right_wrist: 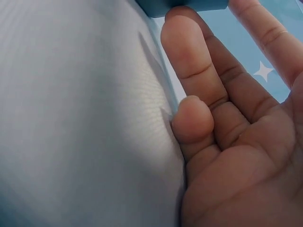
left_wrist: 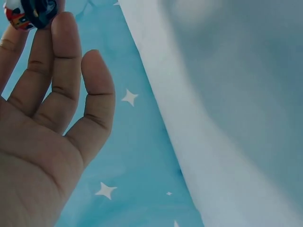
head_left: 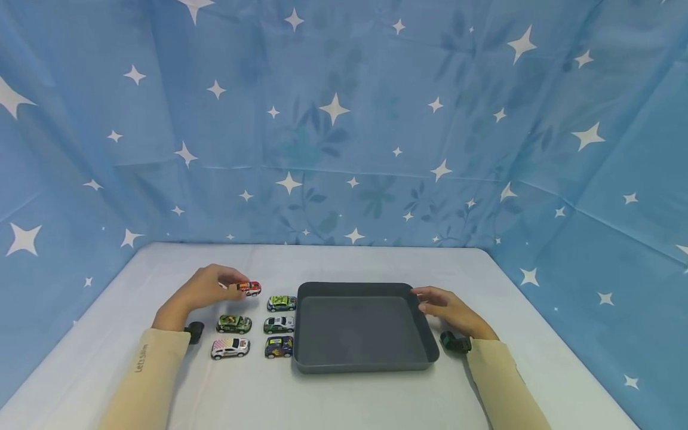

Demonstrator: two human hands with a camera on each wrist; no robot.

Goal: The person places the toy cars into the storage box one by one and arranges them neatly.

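Note:
My left hand point(head_left: 201, 294) pinches a small red, white and orange toy car point(head_left: 250, 289) above the back left of the table. In the left wrist view part of that toy car point(left_wrist: 19, 16) shows at the fingertips, with the outer fingers spread loosely. My right hand point(head_left: 450, 309) holds the right rim of a dark grey rectangular tray point(head_left: 430, 340) near its back corner. The right wrist view shows the tray's edge point(right_wrist: 189, 6) at the fingertips, with the little finger curled in. Nothing lies inside the tray.
Left of the tray stand a yellow-green car point(head_left: 281, 303), a white-green car point(head_left: 279, 325) and a dark blue car point(head_left: 279, 347). Further left are a camouflage green car point(head_left: 234, 324) and a white-pink car point(head_left: 230, 348). A blue star-patterned cloth point(head_left: 344, 143) surrounds the white table point(head_left: 344, 400).

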